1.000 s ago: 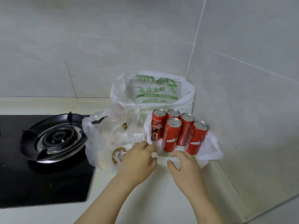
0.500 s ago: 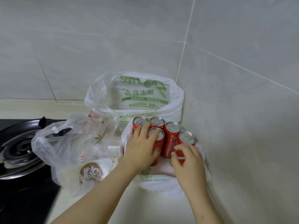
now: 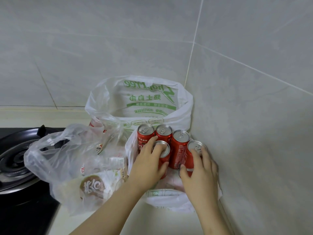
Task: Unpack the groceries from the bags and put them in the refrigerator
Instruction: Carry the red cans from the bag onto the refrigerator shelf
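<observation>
Several red soda cans stand upright on a flattened white bag [image 3: 169, 199] in the counter's corner. My left hand [image 3: 149, 165] grips the front-left can [image 3: 163, 150], fingers curled over its top and side. My right hand [image 3: 199, 173] grips the front-right can [image 3: 195, 147] by the wall. Between them stands another can [image 3: 179, 146], and two more cans [image 3: 145, 134] stand behind. A clear plastic bag [image 3: 67, 163] of packaged food lies to the left. Behind the cans a white bag with green print [image 3: 145, 99] stands open.
A black gas stove with a round burner [image 3: 13, 158] fills the left side. Tiled walls meet in a corner right behind the bags, with the right wall [image 3: 254, 133] close beside my right hand. Pale countertop [image 3: 135, 223] shows in front, under my arms.
Both hands moved from the white bag's front edge up onto the front cans and closed round them. The view shifted closer and to the right.
</observation>
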